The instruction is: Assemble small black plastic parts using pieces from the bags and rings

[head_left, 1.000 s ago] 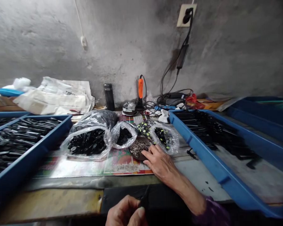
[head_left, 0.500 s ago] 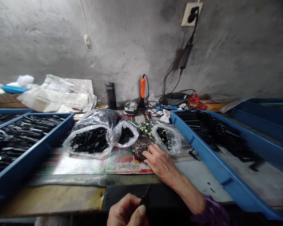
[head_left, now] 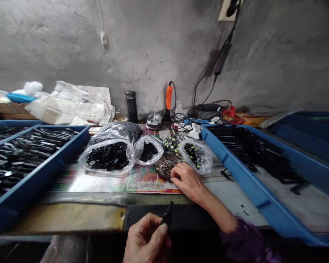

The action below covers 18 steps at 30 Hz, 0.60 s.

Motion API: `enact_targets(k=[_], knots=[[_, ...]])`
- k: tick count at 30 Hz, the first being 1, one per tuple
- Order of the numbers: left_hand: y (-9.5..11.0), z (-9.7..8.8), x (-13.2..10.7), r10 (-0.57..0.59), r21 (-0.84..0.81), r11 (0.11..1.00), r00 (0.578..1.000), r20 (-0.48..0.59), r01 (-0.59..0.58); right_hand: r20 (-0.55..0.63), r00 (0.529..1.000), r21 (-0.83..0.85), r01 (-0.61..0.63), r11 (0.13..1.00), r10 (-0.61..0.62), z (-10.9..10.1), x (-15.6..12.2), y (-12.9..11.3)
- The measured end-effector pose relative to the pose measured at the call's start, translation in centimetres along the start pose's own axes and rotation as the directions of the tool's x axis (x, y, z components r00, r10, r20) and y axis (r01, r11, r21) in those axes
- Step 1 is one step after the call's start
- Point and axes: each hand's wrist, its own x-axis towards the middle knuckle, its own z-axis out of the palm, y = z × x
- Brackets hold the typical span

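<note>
My left hand (head_left: 149, 237) is closed near the front edge of the table, thumb and forefinger pinching a small black plastic part (head_left: 167, 214) whose narrow end points up. Over the right rim of a dark round dish (head_left: 164, 175) my right hand (head_left: 190, 180) hovers or rests, fingers curled together. Small shiny metal screws (head_left: 166, 165) fill that dish. Whatever those fingertips grip, if anything, is hidden. Just behind the right hand lies an open clear bag (head_left: 207, 160) of black pieces with yellow-green spots.
Two clear bags of black parts, a large bag (head_left: 106, 157) and a small bag (head_left: 149, 149), stand left of the dish. Blue trays of black pieces flank them, a left tray (head_left: 52, 160) and a right tray (head_left: 244, 182). Behind are a black flask (head_left: 131, 106) and an orange-handled tool (head_left: 169, 98).
My right hand's fingers have drawn back slightly toward the dish's right rim and curled closer. In my left hand the black part shows more clearly. The whole view has shifted a little.
</note>
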Motion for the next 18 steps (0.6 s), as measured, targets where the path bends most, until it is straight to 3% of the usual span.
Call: enact_targets(k=[7, 11, 18], knots=[[0.1, 0.0, -0.3, -0.005, -0.057, 0.998, 1.0, 0.009, 0.006, -0.027, 0.995, 0.269, -0.084, 0.959, 0.095, -0.9, -4.8, -3.2], [0.0, 0.2, -0.4, 0.01, -0.06, 0.998, 1.0, 0.007, -0.009, 0.021, 0.986, 0.549, -0.149, 0.822, 0.165, -0.7, -8.4, -5.2], [0.1, 0.8, -0.6, 0.037, 0.004, 0.999, 0.999, 0.019, -0.037, -0.219, 0.975, 0.561, 0.1, 0.822, 0.031, -0.3, -9.9, -7.1]])
